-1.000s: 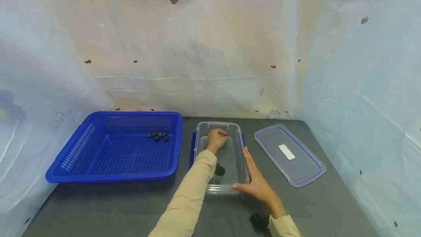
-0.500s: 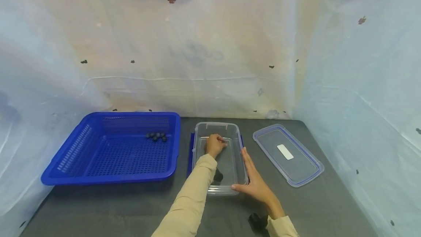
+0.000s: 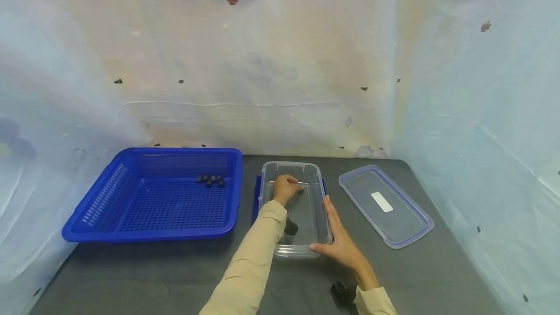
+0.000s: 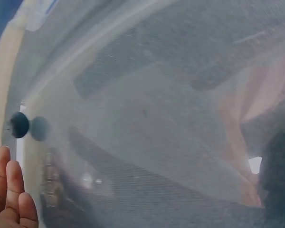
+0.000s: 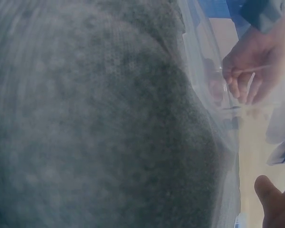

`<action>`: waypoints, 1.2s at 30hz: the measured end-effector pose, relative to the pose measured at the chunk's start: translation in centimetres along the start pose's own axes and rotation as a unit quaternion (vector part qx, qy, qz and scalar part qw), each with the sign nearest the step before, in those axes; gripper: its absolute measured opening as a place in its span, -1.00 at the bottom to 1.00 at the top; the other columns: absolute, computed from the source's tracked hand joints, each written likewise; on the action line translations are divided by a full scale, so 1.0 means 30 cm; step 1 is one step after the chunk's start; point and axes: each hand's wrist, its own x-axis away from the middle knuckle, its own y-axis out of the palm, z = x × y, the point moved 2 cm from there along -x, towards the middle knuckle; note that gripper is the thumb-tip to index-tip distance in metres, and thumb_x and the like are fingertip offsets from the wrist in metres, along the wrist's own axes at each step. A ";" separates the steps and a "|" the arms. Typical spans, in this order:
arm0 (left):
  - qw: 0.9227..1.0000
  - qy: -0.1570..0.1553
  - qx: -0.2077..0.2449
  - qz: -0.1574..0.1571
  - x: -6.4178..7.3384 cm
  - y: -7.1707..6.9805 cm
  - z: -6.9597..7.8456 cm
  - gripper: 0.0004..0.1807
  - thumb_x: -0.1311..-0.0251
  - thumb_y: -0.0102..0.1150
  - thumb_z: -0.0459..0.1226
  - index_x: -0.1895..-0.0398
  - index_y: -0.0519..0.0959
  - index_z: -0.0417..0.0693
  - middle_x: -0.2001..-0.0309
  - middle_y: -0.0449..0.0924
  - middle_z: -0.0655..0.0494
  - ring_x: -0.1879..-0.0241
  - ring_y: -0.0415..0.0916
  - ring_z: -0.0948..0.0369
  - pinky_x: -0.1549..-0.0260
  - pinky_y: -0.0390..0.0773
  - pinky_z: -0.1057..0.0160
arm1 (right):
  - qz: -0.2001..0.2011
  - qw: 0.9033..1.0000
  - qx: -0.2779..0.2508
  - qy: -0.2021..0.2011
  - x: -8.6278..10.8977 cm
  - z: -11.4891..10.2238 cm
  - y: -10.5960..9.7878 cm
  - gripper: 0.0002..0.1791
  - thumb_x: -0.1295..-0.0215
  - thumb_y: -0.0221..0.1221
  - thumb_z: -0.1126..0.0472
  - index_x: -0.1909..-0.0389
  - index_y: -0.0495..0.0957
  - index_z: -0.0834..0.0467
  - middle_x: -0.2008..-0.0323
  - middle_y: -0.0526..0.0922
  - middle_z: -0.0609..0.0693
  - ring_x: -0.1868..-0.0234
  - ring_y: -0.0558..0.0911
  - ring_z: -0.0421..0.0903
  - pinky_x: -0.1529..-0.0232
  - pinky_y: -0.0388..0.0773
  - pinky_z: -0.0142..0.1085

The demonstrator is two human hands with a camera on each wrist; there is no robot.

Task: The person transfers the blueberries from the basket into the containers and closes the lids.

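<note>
Inside a clear plastic container (image 3: 308, 218), my left hand (image 3: 285, 188) reaches down near the far end. A single small dark blueberry (image 4: 20, 125) shows in the left wrist view, just beyond the left fingertips (image 4: 14, 176), with a reflection beside it on the clear plastic. The fingers are loosely bent and apart from the berry. My right hand (image 3: 342, 242) rests at the container's near right corner, fingers straight along the side wall and thumb on the near edge. In the right wrist view its thumb (image 5: 266, 190) shows at lower right, and the left hand appears through the clear wall.
A blue perforated basket (image 3: 144, 237) stands on the left, with several blueberries (image 3: 210, 180) at its far right inside. To the right lies a clear lid (image 3: 407, 218) with a blue seal and white label. Blue flaps (image 3: 256, 201) flank the container. A dark cloth (image 3: 175, 276) covers the table.
My left hand has shifted slightly leftward and toward me inside the container, its fingers lower. The right hand stays at the corner. Basket, lid and blueberries in the basket keep their places.
</note>
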 end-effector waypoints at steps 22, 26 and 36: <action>0.991 0.058 0.023 -0.116 -0.028 -0.113 0.156 -0.77 -0.15 0.36 -0.21 0.21 0.66 -0.15 0.25 0.63 0.05 0.22 0.55 0.10 0.21 0.56 0.15 | 0.005 1.000 -0.011 0.010 0.000 -0.002 0.000 0.31 0.08 0.47 0.08 -0.54 -0.25 0.18 -0.52 -0.26 0.17 -0.47 -0.16 0.20 -0.22 -0.11 0.38; 0.987 0.086 0.027 -0.130 -0.034 -0.146 0.179 -0.79 -0.17 0.34 -0.23 0.19 0.66 -0.15 0.25 0.62 0.06 0.23 0.54 0.11 0.22 0.55 0.16 | 0.003 1.000 -0.013 0.009 -0.004 -0.005 0.004 0.31 0.08 0.46 0.07 -0.54 -0.26 0.18 -0.52 -0.26 0.17 -0.48 -0.15 0.21 -0.22 -0.10 0.39; 0.983 0.105 0.048 -0.144 -0.033 -0.243 0.212 -0.72 -0.19 0.33 -0.20 0.09 0.63 -0.16 0.24 0.61 0.10 0.19 0.53 0.13 0.19 0.54 0.14 | -0.014 0.998 0.062 0.024 0.000 -0.022 -0.020 0.30 0.04 0.45 -0.05 -0.53 -0.23 0.20 -0.53 -0.28 0.08 -0.46 -0.19 0.29 -0.23 -0.08 0.38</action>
